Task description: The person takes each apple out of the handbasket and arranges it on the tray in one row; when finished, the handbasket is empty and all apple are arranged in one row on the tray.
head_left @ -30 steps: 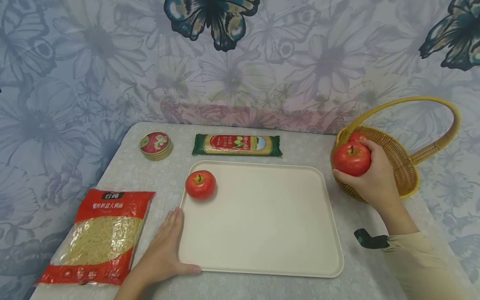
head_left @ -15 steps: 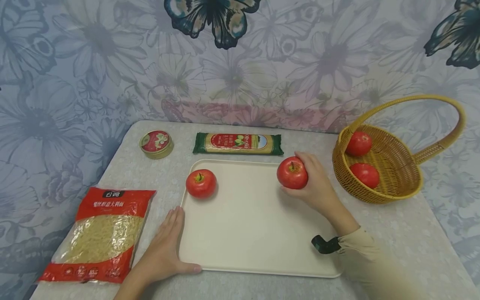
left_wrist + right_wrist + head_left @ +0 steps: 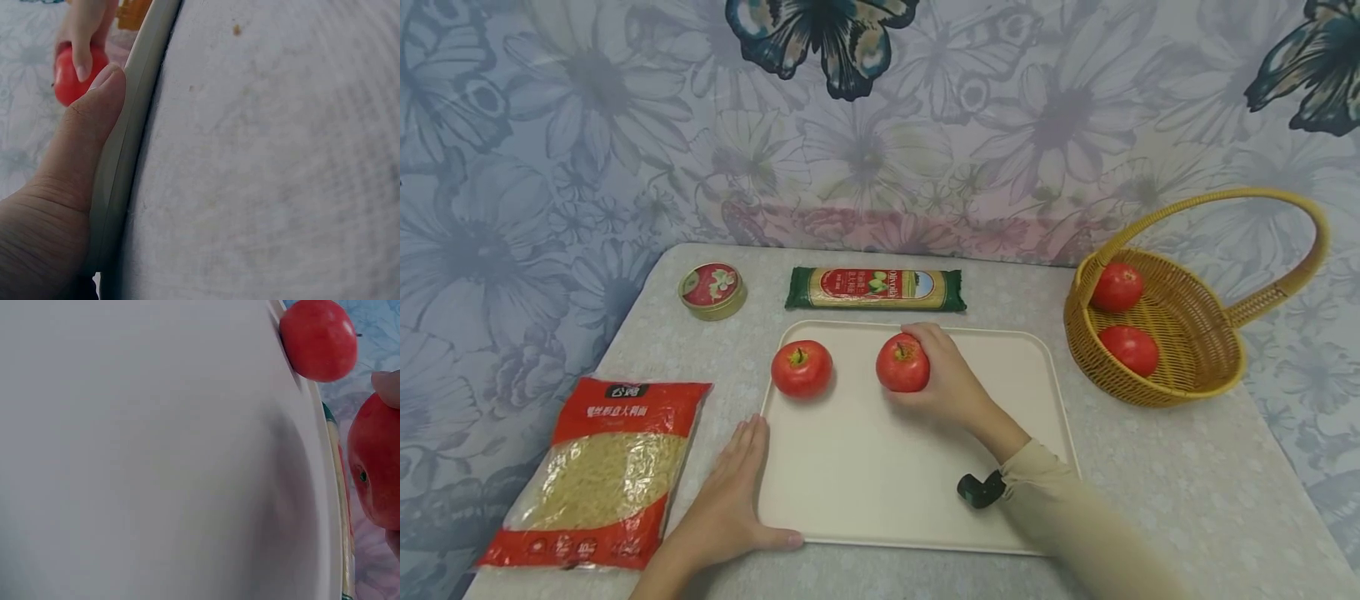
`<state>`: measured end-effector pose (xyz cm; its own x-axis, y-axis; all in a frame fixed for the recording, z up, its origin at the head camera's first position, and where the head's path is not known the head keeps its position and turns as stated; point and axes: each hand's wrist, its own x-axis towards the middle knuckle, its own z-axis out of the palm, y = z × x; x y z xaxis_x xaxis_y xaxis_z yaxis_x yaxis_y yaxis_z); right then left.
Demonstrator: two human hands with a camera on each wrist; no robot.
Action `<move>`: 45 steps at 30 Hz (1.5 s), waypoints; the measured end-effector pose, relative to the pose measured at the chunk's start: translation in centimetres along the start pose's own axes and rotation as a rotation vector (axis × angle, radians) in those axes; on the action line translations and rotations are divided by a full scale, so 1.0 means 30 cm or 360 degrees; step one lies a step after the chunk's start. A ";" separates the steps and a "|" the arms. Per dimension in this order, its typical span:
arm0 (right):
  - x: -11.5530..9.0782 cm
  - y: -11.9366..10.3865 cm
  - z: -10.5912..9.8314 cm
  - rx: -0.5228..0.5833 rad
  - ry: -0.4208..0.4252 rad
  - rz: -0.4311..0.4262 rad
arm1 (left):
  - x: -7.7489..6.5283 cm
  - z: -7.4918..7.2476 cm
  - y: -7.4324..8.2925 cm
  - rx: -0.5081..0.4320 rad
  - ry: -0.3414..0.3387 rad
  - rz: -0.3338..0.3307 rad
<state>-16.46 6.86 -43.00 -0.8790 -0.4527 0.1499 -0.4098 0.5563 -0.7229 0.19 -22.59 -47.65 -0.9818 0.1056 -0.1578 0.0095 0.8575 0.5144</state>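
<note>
In the head view, my right hand (image 3: 946, 377) grips a red apple (image 3: 902, 363) over the back middle of the cream tray (image 3: 880, 467). The right wrist view shows this held apple (image 3: 377, 464) at its right edge, with a shadow cast on the tray. A second apple (image 3: 802, 368) sits in the tray's back left corner. My left hand (image 3: 728, 492) rests at the tray's left front corner, fingers straight along the side. Its thumb (image 3: 87, 131) lies against the rim in the left wrist view.
A yellow wicker basket (image 3: 1187, 333) with a tall handle stands at right, holding two red fruits (image 3: 1117, 287). Behind the tray lies a green-and-gold pasta packet (image 3: 876, 289). A round tin (image 3: 712, 291) stands at back left, and a red pasta bag (image 3: 598, 475) lies at left.
My right hand has carried the apple from the basket leftward over the tray, closer to the apple in the corner. The left hand has stayed at the tray's edge.
</note>
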 end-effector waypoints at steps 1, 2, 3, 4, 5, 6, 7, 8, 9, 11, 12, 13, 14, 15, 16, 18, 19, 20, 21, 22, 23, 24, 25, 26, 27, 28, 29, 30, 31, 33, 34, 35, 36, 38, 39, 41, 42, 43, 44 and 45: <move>0.006 -0.001 0.013 -0.0002 -0.0012 0.0010 | 0.000 0.000 0.000 0.0002 -0.0001 -0.0005; 0.012 -0.003 0.025 0.0004 -0.0027 0.0020 | 0.000 0.001 0.000 0.0003 -0.0004 -0.0009; 0.018 -0.004 0.036 0.0004 -0.0040 0.0028 | 0.000 0.001 0.000 0.0004 -0.0005 -0.0013; 0.023 -0.006 0.046 0.0010 -0.0052 0.0035 | 0.001 0.001 0.000 0.0006 -0.0005 -0.0014; 0.027 -0.007 0.055 0.0016 -0.0063 0.0041 | 0.000 0.001 0.000 0.0004 -0.0007 -0.0015; 0.031 -0.009 0.063 0.0020 -0.0073 0.0052 | 0.000 0.001 0.000 0.0003 -0.0006 -0.0013; 0.035 -0.011 0.071 0.0018 -0.0082 0.0058 | 0.000 0.001 -0.001 0.0001 -0.0004 -0.0011; 0.038 -0.014 0.078 0.0019 -0.0091 0.0061 | 0.000 0.001 -0.001 0.0001 -0.0003 -0.0008; 0.042 -0.016 0.085 0.0013 -0.0098 0.0064 | 0.000 0.002 -0.001 0.0002 -0.0001 -0.0005; 0.046 -0.021 0.096 0.0011 -0.0113 0.0072 | -0.001 0.003 -0.002 0.0005 0.0005 0.0000; 0.048 -0.024 0.101 0.0009 -0.0120 0.0077 | -0.001 0.003 -0.002 0.0007 0.0008 0.0003; 0.049 -0.025 0.105 0.0007 -0.0129 0.0083 | -0.001 0.003 -0.002 0.0007 0.0009 0.0005; 0.050 -0.027 0.108 0.0008 -0.0135 0.0090 | -0.002 0.003 -0.002 0.0009 0.0010 0.0006; 0.051 -0.028 0.111 0.0012 -0.0142 0.0098 | -0.002 0.003 -0.001 0.0008 0.0011 0.0008; 0.051 -0.028 0.114 0.0015 -0.0148 0.0105 | -0.001 0.003 -0.001 0.0007 0.0010 0.0009; 0.052 -0.028 0.118 0.0021 -0.0154 0.0116 | -0.001 0.003 -0.001 0.0008 0.0010 0.0013; 0.052 -0.028 0.119 0.0020 -0.0156 0.0123 | -0.001 0.003 -0.001 0.0008 0.0013 0.0015; 0.053 -0.027 0.120 0.0024 -0.0154 0.0124 | 0.000 0.003 -0.002 0.0013 0.0015 0.0017; 0.053 -0.027 0.122 0.0031 -0.0153 0.0127 | 0.000 0.003 -0.002 0.0018 0.0018 0.0019; 0.053 -0.027 0.123 0.0040 -0.0152 0.0128 | 0.000 0.004 -0.003 0.0023 0.0020 0.0021; 0.053 -0.027 0.124 0.0049 -0.0150 0.0129 | 0.000 0.004 -0.003 0.0027 0.0024 0.0025; 0.052 -0.028 0.124 0.0065 -0.0150 0.0130 | 0.000 0.004 -0.004 0.0030 0.0026 0.0028; 0.051 -0.028 0.125 0.0084 -0.0155 0.0129 | 0.000 0.004 -0.004 0.0034 0.0027 0.0029; 0.051 -0.028 0.126 0.0102 -0.0162 0.0127 | 0.001 0.005 -0.004 0.0036 0.0027 0.0029; 0.050 -0.028 0.128 0.0115 -0.0172 0.0127 | 0.001 0.005 -0.005 0.0036 0.0026 0.0030; 0.049 -0.028 0.130 0.0128 -0.0182 0.0127 | 0.001 0.005 -0.005 0.0034 0.0025 0.0031; 0.048 -0.027 0.132 0.0130 -0.0193 0.0129 | 0.001 0.006 -0.005 0.0031 0.0027 0.0032; 0.047 -0.026 0.134 0.0132 -0.0202 0.0132 | 0.001 0.006 -0.005 0.0029 0.0027 0.0034; 0.046 -0.025 0.136 0.0127 -0.0209 0.0134 | 0.001 0.006 -0.004 0.0026 0.0028 0.0034; 0.044 -0.022 0.139 0.0107 -0.0215 0.0135 | 0.001 0.005 -0.002 0.0022 0.0027 0.0036; 0.042 -0.021 0.139 0.0099 -0.0217 0.0134 | 0.001 0.004 -0.002 0.0017 0.0026 0.0035; 0.040 -0.019 0.139 0.0089 -0.0221 0.0130 | 0.001 0.003 -0.001 0.0012 0.0025 0.0034; 0.038 -0.019 0.137 0.0084 -0.0227 0.0125 | 0.001 0.003 -0.001 0.0010 0.0024 0.0033; 0.035 -0.019 0.134 0.0071 -0.0245 0.0118 | -0.001 0.002 -0.001 0.0007 0.0023 0.0030; 0.033 -0.020 0.131 0.0059 -0.0253 0.0115 | -0.001 0.001 -0.001 0.0003 0.0024 0.0031; 0.030 -0.024 0.123 0.0031 -0.0268 0.0109 | -0.002 0.002 0.000 0.0003 0.0026 0.0029; 0.028 -0.027 0.118 0.0015 -0.0269 0.0107 | -0.002 0.002 0.000 0.0007 0.0029 0.0032; 0.026 -0.030 0.111 -0.0003 -0.0267 0.0105 | -0.002 0.002 0.000 0.0008 0.0031 0.0033; 0.023 -0.034 0.103 -0.0025 -0.0261 0.0097 | -0.002 0.002 0.001 0.0009 0.0034 0.0033; 0.020 -0.038 0.092 -0.0042 -0.0254 0.0092 | -0.002 0.003 0.001 0.0011 0.0035 0.0034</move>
<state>-15.84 4.01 -43.95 -0.8522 -0.5232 -0.0020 -0.3677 0.6016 -0.7091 0.27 -22.52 -47.69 -0.9853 0.1127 -0.1283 0.0316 0.8585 0.5118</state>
